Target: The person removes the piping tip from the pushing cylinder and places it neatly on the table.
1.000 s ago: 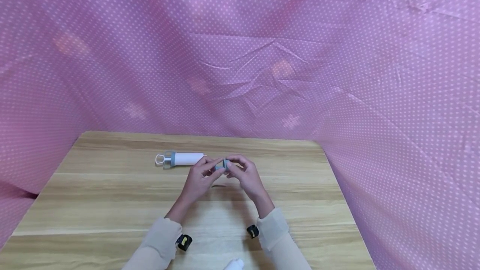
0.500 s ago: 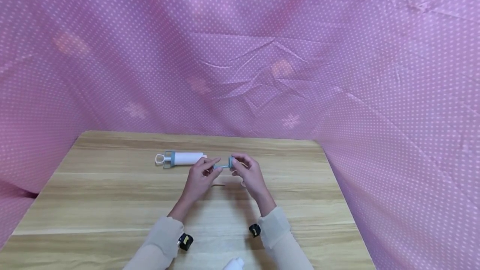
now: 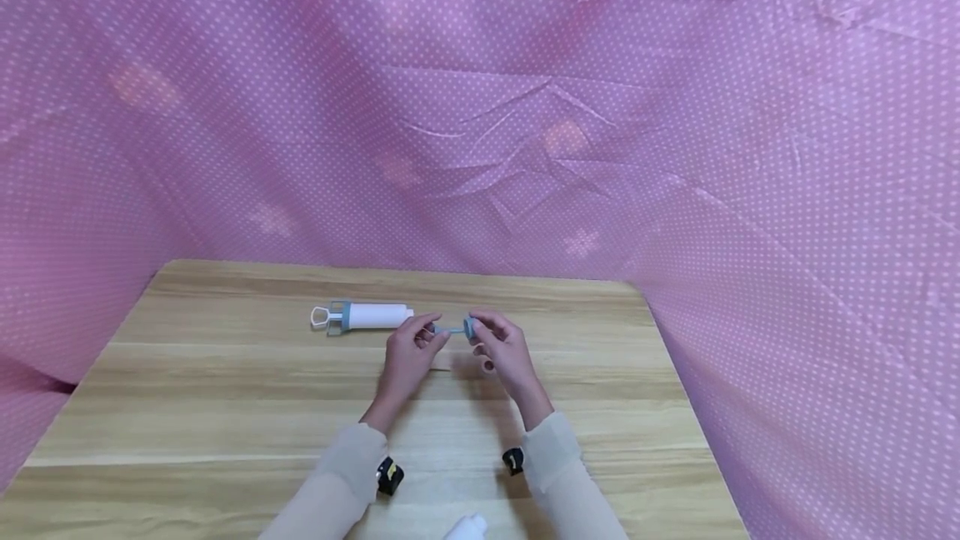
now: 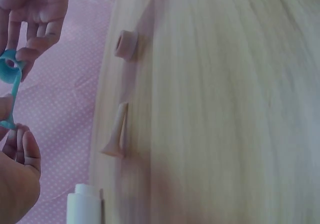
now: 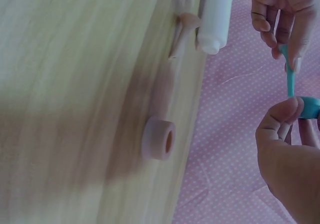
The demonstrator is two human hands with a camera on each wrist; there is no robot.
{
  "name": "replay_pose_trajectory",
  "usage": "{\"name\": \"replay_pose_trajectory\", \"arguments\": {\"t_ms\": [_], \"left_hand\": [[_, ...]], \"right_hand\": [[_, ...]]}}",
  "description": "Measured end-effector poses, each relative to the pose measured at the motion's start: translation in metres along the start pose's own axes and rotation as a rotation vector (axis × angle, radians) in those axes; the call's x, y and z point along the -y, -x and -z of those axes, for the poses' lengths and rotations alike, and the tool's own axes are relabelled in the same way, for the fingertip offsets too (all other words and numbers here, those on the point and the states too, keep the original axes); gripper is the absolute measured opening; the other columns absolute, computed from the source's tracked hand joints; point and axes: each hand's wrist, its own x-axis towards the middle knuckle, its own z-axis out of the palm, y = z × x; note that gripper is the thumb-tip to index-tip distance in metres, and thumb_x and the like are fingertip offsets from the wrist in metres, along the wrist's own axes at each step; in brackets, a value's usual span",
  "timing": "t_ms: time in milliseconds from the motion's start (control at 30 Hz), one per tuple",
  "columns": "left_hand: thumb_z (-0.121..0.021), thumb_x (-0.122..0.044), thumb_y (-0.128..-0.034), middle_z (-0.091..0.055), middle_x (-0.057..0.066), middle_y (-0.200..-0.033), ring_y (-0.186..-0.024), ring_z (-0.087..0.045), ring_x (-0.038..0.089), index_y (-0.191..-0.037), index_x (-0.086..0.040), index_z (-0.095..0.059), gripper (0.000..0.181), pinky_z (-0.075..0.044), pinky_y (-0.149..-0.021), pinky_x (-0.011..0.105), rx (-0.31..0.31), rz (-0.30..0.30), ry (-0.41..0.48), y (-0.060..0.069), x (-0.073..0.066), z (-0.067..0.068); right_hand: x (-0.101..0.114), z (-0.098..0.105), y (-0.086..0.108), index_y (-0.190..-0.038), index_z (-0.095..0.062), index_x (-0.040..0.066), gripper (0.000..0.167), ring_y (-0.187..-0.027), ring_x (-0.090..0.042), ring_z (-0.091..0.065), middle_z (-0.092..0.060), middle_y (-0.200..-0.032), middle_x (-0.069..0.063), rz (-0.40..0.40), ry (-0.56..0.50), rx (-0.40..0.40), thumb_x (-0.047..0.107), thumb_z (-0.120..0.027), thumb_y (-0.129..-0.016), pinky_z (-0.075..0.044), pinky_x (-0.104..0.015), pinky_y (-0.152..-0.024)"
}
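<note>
Between my hands is a teal plastic piece (image 3: pixel 469 327), a round ring-shaped cap with a thin stem running left from it. My left hand (image 3: pixel 408 357) pinches the far end of the stem between thumb and fingers. The cap end is held by the thumb and fingers of my right hand (image 3: pixel 508 352), off the table. Beyond my left hand lies a white syringe-like tube (image 3: pixel 378 316) with a blue-grey collar and a white loop handle. Under the hands, on the table, are a pale pink ring (image 5: pixel 160 140) and a pale pink trumpet-shaped piece (image 4: pixel 117 134).
A white bottle-like thing (image 3: pixel 467 527) shows at the bottom edge of the head view, mostly cut off. The wooden table (image 3: pixel 187 415) ends at pink dotted cloth (image 3: pixel 487 148) behind and at both sides.
My right hand has moved right with the cap, and the thin stem now shows between the hands. The left hand has shifted slightly right. The pink ring has come into sight beside the right hand.
</note>
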Motion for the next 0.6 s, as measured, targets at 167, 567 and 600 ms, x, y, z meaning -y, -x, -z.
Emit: {"name": "replay_pose_trajectory", "arguments": {"t_ms": [167, 567, 600], "left_hand": [[-0.080, -0.014, -0.0886, -0.068, 0.011, -0.100, -0.085, -0.065, 0.020, -0.120, 0.000, -0.069, 0.036, -0.058, -0.076, 0.026, -0.009, 0.069, 0.042, 0.001, 0.004, -0.009], [-0.077, -0.004, -0.0888, -0.072, 0.016, -0.105, -0.092, -0.071, 0.027, -0.114, 0.004, -0.071, 0.027, -0.060, -0.082, 0.036, -0.017, 0.130, 0.025, 0.002, 0.013, -0.022], [-0.076, -0.002, -0.0886, -0.073, 0.016, -0.105, -0.092, -0.071, 0.028, -0.113, 0.005, -0.071, 0.027, -0.060, -0.082, 0.036, -0.026, 0.128, 0.017, 0.001, 0.015, -0.023]], "right_hand": [[-0.007, 0.003, -0.003, -0.125, -0.069, 0.006, 0.032, -0.073, -0.020, -0.059, -0.067, -0.092, -0.003, -0.001, 0.052, -0.031, 0.022, -0.071, -0.097, -0.045, -0.024, -0.053], [-0.019, 0.014, -0.008, -0.125, -0.068, -0.001, 0.033, -0.070, -0.020, -0.057, -0.066, -0.085, -0.003, 0.008, 0.159, -0.024, 0.009, -0.073, -0.093, -0.057, -0.043, -0.062], [-0.021, 0.015, -0.009, -0.124, -0.068, -0.001, 0.032, -0.070, -0.021, -0.057, -0.066, -0.085, -0.003, 0.009, 0.162, -0.028, 0.008, -0.073, -0.093, -0.057, -0.045, -0.063]]}}
